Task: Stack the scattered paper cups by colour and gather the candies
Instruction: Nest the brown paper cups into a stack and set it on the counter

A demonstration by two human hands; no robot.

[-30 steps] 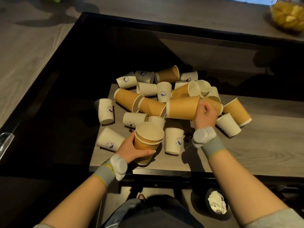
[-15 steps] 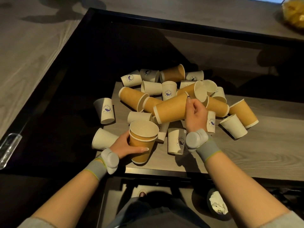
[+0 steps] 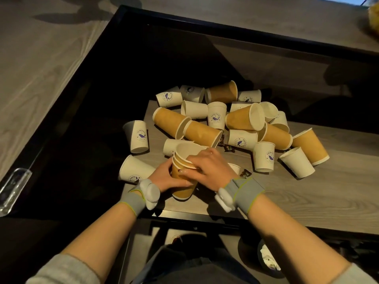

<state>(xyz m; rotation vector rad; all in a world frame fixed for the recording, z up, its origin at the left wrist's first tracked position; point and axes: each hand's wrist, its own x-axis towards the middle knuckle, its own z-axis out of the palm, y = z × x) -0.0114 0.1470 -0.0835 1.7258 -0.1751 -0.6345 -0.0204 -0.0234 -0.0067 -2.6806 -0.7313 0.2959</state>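
A stack of brown paper cups (image 3: 183,190) stands upright near the table's front edge. My left hand (image 3: 165,177) grips its side. My right hand (image 3: 209,169) is closed over the rim of the top brown cup, which sits nested in the stack. Behind lie several loose brown cups (image 3: 202,133) on their sides, mixed with several white logo cups (image 3: 216,115), some upright, some tipped. Small dark wrapped candies (image 3: 228,148) lie between the cups, and one candy (image 3: 245,173) is just right of my right hand.
The wooden table (image 3: 307,193) has a dark drop along its left and front edges. Two white cups (image 3: 137,136) sit at the left edge. A round bin with crumpled paper (image 3: 268,261) is on the floor at lower right. A bowl of yellow items (image 3: 373,19) sits far right.
My right hand carried a brown cup from the pile toward me and set it into the stack held by my left hand. The stack is now one cup taller.
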